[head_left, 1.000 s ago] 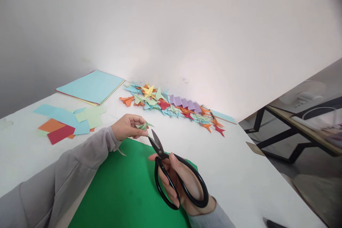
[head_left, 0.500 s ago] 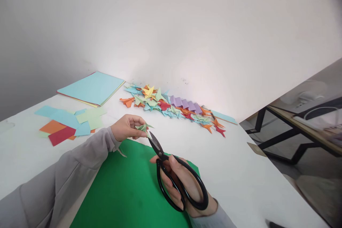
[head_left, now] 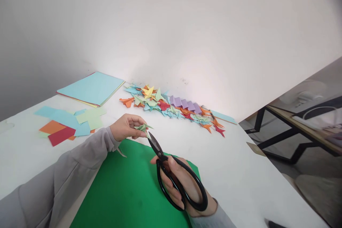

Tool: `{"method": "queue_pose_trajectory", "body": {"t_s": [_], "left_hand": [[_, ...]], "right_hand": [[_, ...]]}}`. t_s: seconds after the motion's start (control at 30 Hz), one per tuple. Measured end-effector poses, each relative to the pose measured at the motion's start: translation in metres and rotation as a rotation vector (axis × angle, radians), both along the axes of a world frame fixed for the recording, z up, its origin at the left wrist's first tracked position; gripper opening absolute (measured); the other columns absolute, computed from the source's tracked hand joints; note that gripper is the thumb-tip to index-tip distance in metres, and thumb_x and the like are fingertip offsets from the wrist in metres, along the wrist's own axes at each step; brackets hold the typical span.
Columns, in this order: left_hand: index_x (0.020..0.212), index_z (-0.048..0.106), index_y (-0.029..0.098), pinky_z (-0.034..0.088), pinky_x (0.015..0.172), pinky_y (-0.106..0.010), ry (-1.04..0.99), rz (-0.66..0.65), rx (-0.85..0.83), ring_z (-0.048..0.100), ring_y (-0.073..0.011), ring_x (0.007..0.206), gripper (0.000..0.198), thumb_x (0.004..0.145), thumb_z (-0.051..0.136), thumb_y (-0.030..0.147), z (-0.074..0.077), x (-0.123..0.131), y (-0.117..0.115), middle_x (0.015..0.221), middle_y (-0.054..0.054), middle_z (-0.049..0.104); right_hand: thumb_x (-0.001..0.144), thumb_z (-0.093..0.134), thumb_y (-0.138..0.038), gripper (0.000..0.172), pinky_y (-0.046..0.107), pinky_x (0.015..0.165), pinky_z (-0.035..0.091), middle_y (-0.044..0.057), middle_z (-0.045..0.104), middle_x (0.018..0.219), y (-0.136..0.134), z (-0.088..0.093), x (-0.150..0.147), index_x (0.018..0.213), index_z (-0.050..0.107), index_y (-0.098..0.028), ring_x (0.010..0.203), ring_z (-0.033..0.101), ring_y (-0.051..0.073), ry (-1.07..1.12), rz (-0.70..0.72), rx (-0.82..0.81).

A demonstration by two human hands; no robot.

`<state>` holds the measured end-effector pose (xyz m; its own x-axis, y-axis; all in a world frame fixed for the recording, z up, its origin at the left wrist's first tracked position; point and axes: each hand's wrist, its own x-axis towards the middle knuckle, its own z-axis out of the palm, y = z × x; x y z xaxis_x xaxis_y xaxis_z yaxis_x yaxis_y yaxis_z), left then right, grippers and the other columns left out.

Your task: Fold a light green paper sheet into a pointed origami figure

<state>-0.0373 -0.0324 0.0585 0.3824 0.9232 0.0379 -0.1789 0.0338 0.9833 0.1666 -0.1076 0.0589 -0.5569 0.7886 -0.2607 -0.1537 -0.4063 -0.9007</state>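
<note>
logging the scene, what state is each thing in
left hand: pinching light green folded paper
right hand: holding black scissors, blades shut
green sheet: flat on table
paper stack: flat, squared
folded figures: piled in a row
paper scraps: loose, overlapping

Folded piece [head_left: 143, 127]: shape too small; green sheet [head_left: 125, 192] cut off below.

Black scissors [head_left: 176, 174]; green sheet [head_left: 125, 192]; pale-green folded piece [head_left: 143, 127]; white table [head_left: 235, 171].
</note>
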Motion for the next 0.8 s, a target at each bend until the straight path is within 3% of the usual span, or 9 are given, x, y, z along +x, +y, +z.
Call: {"method": "queue_pose_trajectory", "body": {"t_s": [0.8], "left_hand": [[0.068,0.061,0.009,0.033,0.035,-0.017,0.004,-0.006,0.006,0.044,-0.0037,0.037,0.028,0.047,0.079,0.017,0.0023,-0.0011,0.0003,0.052,0.000,0.061]], "right_hand": [[0.079,0.051,-0.051,0.043,0.012,0.022,0.022,-0.010,0.037,0.038,-0.0017,0.0018,-0.0019,0.093,0.057,-0.010,0.022,0.024,0.001,-0.049,-0.004,0.068]]}}
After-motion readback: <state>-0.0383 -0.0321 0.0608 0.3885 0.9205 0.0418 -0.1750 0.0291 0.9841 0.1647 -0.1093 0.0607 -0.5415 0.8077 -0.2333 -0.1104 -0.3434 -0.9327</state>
